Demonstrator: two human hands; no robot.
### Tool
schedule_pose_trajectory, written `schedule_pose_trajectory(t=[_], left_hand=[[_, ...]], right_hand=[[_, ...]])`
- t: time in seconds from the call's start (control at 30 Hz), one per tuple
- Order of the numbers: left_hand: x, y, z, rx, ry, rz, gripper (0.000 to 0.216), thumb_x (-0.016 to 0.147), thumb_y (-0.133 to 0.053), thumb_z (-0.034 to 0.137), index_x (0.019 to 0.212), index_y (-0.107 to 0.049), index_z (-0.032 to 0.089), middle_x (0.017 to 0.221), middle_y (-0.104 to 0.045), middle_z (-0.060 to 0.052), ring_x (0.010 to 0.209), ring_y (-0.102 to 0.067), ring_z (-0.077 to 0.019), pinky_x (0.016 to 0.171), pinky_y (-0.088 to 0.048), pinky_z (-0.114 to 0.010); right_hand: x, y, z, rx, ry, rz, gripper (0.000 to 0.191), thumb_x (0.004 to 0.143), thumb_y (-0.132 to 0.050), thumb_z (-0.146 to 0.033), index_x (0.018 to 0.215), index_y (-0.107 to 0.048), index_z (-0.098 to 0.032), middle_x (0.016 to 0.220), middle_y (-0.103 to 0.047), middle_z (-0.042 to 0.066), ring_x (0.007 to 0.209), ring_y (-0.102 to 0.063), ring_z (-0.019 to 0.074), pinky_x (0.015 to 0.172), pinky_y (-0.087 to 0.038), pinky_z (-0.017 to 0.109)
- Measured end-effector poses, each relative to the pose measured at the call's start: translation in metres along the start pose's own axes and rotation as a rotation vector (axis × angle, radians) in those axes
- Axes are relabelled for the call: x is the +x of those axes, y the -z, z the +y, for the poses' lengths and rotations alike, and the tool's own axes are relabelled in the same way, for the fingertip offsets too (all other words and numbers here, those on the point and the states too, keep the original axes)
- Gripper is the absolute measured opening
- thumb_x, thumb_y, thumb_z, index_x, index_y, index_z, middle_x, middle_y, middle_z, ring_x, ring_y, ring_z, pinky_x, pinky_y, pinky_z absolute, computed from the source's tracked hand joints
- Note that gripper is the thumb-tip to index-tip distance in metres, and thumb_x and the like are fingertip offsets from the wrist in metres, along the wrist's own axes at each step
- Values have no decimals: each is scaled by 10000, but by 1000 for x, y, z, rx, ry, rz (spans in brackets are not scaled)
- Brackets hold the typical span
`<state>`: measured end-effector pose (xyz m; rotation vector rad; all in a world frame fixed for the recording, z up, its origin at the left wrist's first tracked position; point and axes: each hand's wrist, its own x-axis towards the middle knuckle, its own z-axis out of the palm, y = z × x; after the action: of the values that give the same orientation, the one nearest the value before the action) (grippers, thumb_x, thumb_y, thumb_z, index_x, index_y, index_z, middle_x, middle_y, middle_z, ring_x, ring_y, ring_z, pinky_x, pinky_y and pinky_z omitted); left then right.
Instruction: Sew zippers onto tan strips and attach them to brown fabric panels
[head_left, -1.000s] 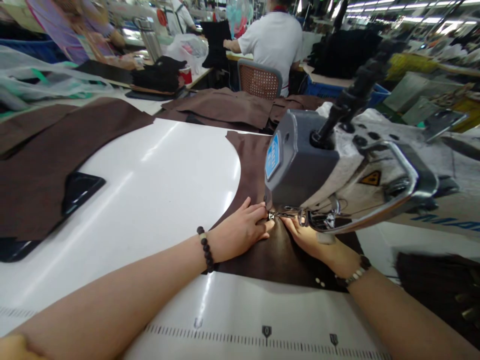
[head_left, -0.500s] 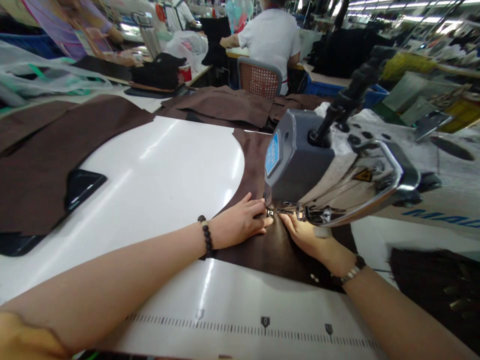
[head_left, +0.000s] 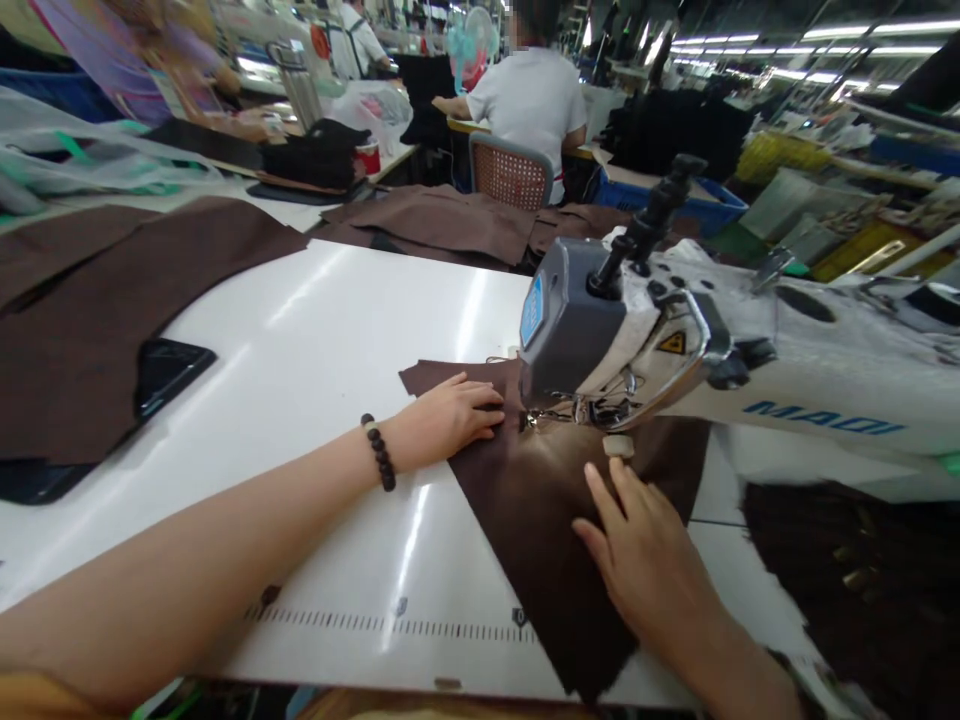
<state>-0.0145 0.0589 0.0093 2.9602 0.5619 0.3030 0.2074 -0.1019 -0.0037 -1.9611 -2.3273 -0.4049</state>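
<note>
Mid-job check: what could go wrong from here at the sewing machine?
Fingers: the left hand lies on the brown cloth near the presser foot, so a slip could bring it too close.
Bump: the right hand has a fingertip right by the pale knob under the machine head and might knock it.
Snag: the cloth's near corner reaches about to the table's front edge and could catch there.

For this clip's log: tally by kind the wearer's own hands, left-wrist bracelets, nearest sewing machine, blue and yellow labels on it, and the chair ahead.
Hands: 2, left hand and right hand
Bracelet: 1
Sewing machine: 1
Labels: 2, blue label and yellow label
Chair: 1
Total: 7
</note>
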Motion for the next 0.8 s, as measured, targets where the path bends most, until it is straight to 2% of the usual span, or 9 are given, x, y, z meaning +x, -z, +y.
schedule_pose_trajectory(t=[0.07, 0.1, 0.2, 0.23, 0.33, 0.4, 0.47, 0.57, 0.8], left_hand=[[-4, 5, 8, -36, 49, 33, 268, 909, -417, 281, 1040, -598, 133, 1099, -561, -94, 981, -533, -205, 904, -409, -356], [-6, 7, 15, -54, 59, 48, 272, 909, -414, 286, 1036, -599, 132, 1097, -561, -93, 969, -540, -198, 893, -420, -337], [-6, 7, 35, -65, 59, 66, 267, 905, -423, 299, 1023, -596, 135, 1084, -558, -95, 963, -543, -196, 879, -431, -319], [-5, 6, 41, -54, 61, 65, 267, 901, -430, 309, 1027, -591, 137, 1084, -552, -100, 964, -542, -201, 877, -431, -327], [0, -1, 53, 5, 92, 47, 301, 888, -447, 353, 1076, -561, 147, 1100, -523, -121, 993, -523, -230, 872, -425, -369], [4, -8, 58, 50, 130, 29, 350, 877, -451, 396, 1108, -539, 148, 1109, -505, -134, 1019, -503, -249, 870, -417, -389], [8, -13, 60, 91, 170, 21, 414, 857, -462, 444, 1138, -512, 144, 1112, -495, -141, 1040, -484, -262, 871, -408, -397], [11, -19, 63, 141, 214, 29, 528, 814, -498, 497, 1191, -457, 130, 1106, -496, -137, 1048, -465, -263, 887, -389, -394], [11, -29, 65, 160, 273, 26, 632, 761, -527, 556, 1114, -488, 34, 1085, -506, -140, 1037, -453, -261, 941, -340, -367]], right_hand=[[-23, 15, -18, 25, 65, 32, 496, 880, -314, -415, 1117, -583, -73, 1100, -575, 220, 940, -579, 294, 738, -490, 404], [-28, 23, -25, 79, 109, 4, 462, 886, -310, -389, 1098, -598, -95, 1045, -613, 185, 874, -607, 257, 696, -507, 356], [-15, 40, -31, 276, 138, -113, 364, 899, -305, -283, 1027, -624, -163, 875, -675, 74, 705, -627, 162, 613, -509, 263], [-3, 42, -28, 312, 101, -111, 353, 899, -305, -265, 1015, -623, -166, 875, -671, 67, 724, -624, 160, 643, -509, 267], [36, 31, -16, 285, -2, -21, 351, 890, -336, -252, 1141, -552, -135, 1110, -586, 119, 1040, -529, 228, 894, -427, 385], [53, 16, -10, 266, 7, -67, 381, 887, -353, -237, 1237, -474, -148, 1214, -520, 121, 1147, -446, 240, 957, -362, 432], [57, 3, -9, 236, 12, -125, 410, 886, -366, -238, 1287, -420, -170, 1274, -469, 121, 1191, -401, 245, 965, -337, 454], [52, -7, -15, 172, -39, -141, 436, 886, -375, -264, 1315, -383, -188, 1321, -409, 143, 1230, -350, 263, 966, -306, 489], [49, -4, -26, 90, -99, -167, 434, 884, -383, -287, 1315, -387, -238, 1322, -399, 158, 1226, -348, 289, 939, -308, 517]])
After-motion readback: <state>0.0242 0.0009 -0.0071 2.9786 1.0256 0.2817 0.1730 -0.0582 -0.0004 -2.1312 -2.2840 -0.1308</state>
